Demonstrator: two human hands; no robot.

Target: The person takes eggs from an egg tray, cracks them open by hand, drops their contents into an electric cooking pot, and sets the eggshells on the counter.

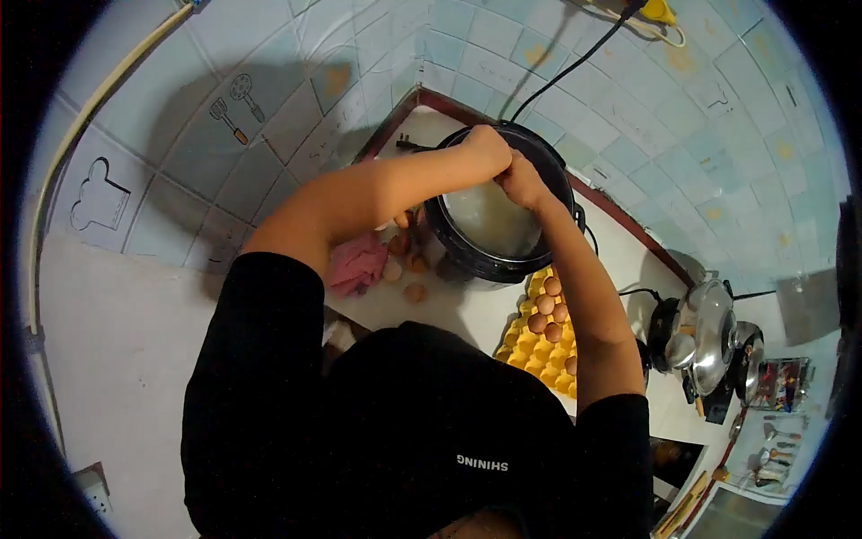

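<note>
My left hand (pixel 485 151) and my right hand (pixel 523 180) meet above the far side of a black electric cooker (pixel 467 262), fingers closed together. What they hold, if anything, is hidden by the fingers. Inside the cooker a cloudy pale liquid (pixel 489 220) shows below my hands. Under my right forearm a yellow egg tray (pixel 537 352) holds several brown eggs (pixel 546 305). Left of the cooker lie eggshells (pixel 415 262) beside a crumpled pink cloth (pixel 357 263); a round brown piece (pixel 414 293), egg or shell, sits nearer me.
A black power cable (pixel 575 65) runs from the cooker's back up the tiled wall (pixel 503 58). Pans and a glass lid (pixel 714 337) stand at the right end of the white counter (pixel 620 235). Utensils (pixel 777 449) show farther right.
</note>
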